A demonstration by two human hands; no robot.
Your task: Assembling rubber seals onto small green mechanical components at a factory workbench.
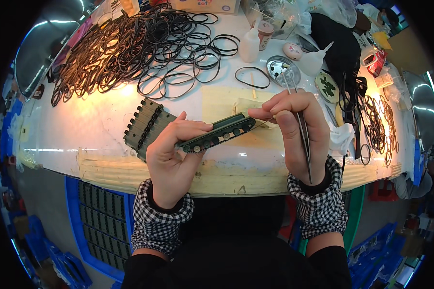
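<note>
My left hand (171,149) is closed around one end of a dark green model tank hull (222,131), which has small road wheels and a black track along its side. The hull is tilted, its right end higher. My right hand (296,123) grips metal tweezers (303,135) against the palm, tips pointing down toward me. Its thumb and index finger pinch close to the hull's right end, where a thin strand seems to run; I cannot make out exactly what they hold. Left of my left hand lies a row of similar green hulls (152,123) side by side.
A large heap of black rubber loops (144,43) covers the back left. A single loop (252,77), a white squeeze bottle (249,45), a metal dish (283,70) and a pointed bottle (315,60) stand behind my hands. Below left is a blue crate (74,207) of green parts.
</note>
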